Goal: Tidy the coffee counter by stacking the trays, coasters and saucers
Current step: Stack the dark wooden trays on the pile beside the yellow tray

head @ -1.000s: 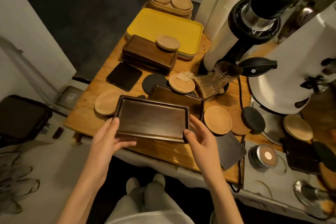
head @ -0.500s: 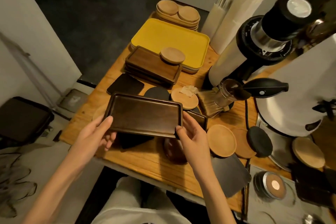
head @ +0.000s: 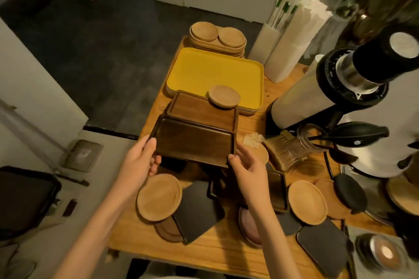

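Observation:
I hold a dark wooden tray [head: 195, 141] level above the counter, my left hand [head: 140, 161] on its left end and my right hand [head: 248, 166] on its right end. Its far edge overlaps the near side of a stack of brown wooden trays [head: 199, 108]. A round wooden saucer [head: 224, 96] rests on that stack's far right corner and on the yellow tray [head: 215, 72] behind. Another dark tray [head: 277, 190] lies on the counter under my right wrist. Round wooden saucers [head: 158, 197] [head: 307, 201] and black square coasters [head: 197, 210] lie near the front.
A pile of oval wooden trays [head: 217, 36] sits at the far end. White straw holders [head: 285, 47], a coffee grinder [head: 340, 88], a brush [head: 285, 149] and a white machine [head: 385, 138] crowd the right side. The counter's left edge [head: 136, 188] drops to the floor.
Both hands have carried the dark tray away from me, from the counter's front toward the brown tray stack. A second dark tray and coasters underneath have come into view.

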`<move>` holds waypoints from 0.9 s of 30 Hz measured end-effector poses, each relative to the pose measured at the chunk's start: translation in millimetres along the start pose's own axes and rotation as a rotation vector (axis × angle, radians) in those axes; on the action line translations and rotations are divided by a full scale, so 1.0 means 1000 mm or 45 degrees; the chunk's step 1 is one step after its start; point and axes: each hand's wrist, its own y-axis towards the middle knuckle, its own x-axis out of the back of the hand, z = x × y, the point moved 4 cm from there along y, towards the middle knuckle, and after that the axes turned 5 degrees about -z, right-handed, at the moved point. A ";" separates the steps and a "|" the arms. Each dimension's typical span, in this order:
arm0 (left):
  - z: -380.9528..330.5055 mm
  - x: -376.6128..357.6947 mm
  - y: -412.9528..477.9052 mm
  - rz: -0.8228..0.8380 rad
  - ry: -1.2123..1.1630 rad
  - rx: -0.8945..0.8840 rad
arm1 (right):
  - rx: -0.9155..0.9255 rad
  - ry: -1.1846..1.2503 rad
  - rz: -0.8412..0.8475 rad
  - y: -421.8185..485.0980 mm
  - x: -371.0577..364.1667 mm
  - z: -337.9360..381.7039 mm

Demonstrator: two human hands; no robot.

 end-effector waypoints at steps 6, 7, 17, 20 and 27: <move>-0.019 -0.028 0.043 0.046 0.050 -0.110 | 0.066 -0.172 -0.215 0.028 -0.001 0.012; -0.018 -0.031 0.049 0.041 0.059 -0.106 | 0.071 -0.200 -0.237 0.032 -0.001 0.013; -0.017 -0.041 0.081 0.059 0.232 -0.119 | 0.095 -0.391 -0.359 0.060 -0.014 0.015; -0.019 -0.040 0.086 0.055 0.266 -0.112 | 0.093 -0.306 -0.294 0.067 -0.020 0.013; -0.026 -0.040 0.098 0.058 0.335 -0.124 | 0.081 -0.288 -0.286 0.079 -0.021 0.010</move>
